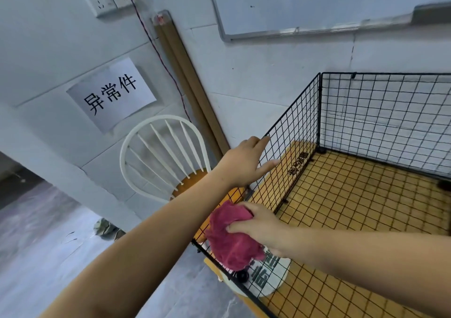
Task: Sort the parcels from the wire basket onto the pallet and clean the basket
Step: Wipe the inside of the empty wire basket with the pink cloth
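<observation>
Head view: cleaning step, I'd say. Right grip [261, 227] clamped on cloth [229, 239], pressing it to the basket [380, 113] wire just below left grip [244, 164], whose straight fingers brace the same wall. No parcels inside. Next: wipe along the wire with the wall braced.

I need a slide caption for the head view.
Left hand rests on the wire basket wall while the right hand holds a red cloth against it.
</observation>
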